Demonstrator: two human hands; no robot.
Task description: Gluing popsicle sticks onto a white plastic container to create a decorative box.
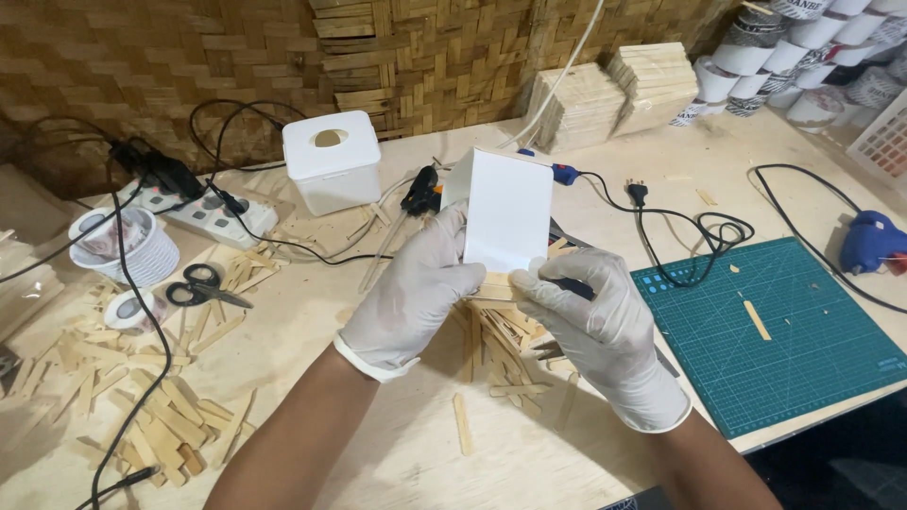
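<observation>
Both my hands wear white gloves and hold a white box (505,206) upright above the wooden table. My left hand (416,288) grips the box's lower left side. My right hand (590,316) pinches its bottom edge, where a flat wooden stick (496,280) lies against the box between my fingers. Under my hands lies a loose pile of wooden sticks (501,354).
A green cutting mat (784,331) lies at right with a blue glue gun (874,241) beyond it. A white lidded container (333,159), a power strip (203,212), scissors (203,285), a tape roll (128,307), more sticks (156,425) and trailing cables sit at left and behind.
</observation>
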